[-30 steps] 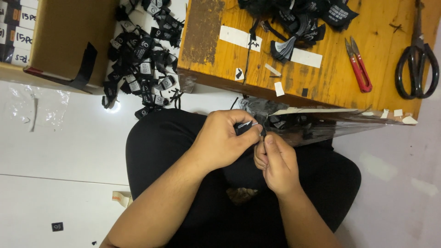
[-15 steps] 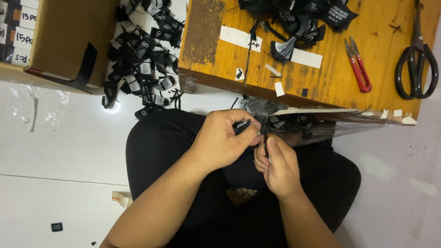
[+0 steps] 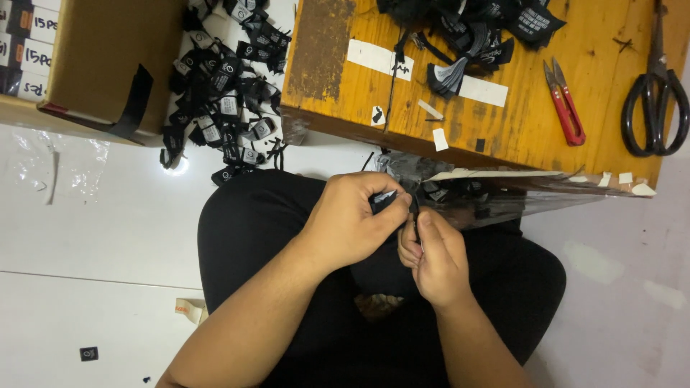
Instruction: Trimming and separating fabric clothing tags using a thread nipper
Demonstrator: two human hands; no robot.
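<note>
Wooden table (image 3: 532,122) w/ scissors (image 3: 655,93), white tile floor (image 3: 93,230), cardboard box (image 3: 100,65)

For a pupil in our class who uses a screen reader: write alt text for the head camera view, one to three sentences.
Seen from above, a seated person's left hand and right hand pinch a small black tag over a lap in black trousers. Ahead, a wooden board bears black scissors, red snips and black labels; more tags lie heaped beside a cardboard box.
</note>
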